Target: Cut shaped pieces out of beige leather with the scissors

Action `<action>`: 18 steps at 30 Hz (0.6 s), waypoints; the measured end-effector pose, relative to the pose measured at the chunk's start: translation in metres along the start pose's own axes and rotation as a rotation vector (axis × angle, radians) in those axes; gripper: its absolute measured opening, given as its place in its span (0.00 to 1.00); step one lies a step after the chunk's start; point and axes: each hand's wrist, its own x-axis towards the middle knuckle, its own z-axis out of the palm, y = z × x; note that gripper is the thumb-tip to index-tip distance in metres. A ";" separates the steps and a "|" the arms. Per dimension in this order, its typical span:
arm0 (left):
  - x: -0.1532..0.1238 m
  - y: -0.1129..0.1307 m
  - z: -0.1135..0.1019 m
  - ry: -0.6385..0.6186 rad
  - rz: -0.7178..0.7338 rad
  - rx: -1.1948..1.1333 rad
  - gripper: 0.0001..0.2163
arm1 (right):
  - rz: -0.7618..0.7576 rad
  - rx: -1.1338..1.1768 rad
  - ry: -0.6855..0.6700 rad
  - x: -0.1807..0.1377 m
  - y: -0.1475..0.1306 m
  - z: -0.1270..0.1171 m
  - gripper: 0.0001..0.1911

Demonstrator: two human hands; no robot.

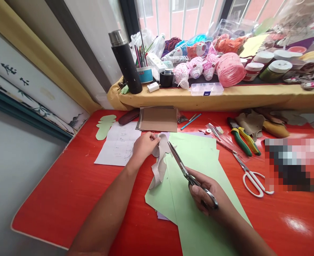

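Over green paper (pixel 199 151), the black scissors (pixel 183 168) slant diagonally, tips forward-left.

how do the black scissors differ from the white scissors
The black scissors are gripped in the right hand, while the white scissors lie on the red table. The black scissors have dark handles; the white scissors have white ones. The black scissors' blades look long, the white scissors' short beside their big loops. Both point away from the person.
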 end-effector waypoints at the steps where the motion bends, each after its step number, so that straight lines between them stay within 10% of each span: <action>1: 0.000 -0.002 0.001 -0.007 0.012 -0.030 0.12 | 0.001 -0.001 0.009 0.000 -0.001 0.000 0.54; 10: -0.017 0.021 -0.035 -0.085 -0.020 -0.657 0.11 | 0.001 0.007 0.049 -0.004 -0.010 0.004 0.51; 18: -0.063 0.031 -0.008 -0.076 0.235 -0.327 0.08 | -0.055 0.073 0.054 -0.002 -0.006 0.001 0.51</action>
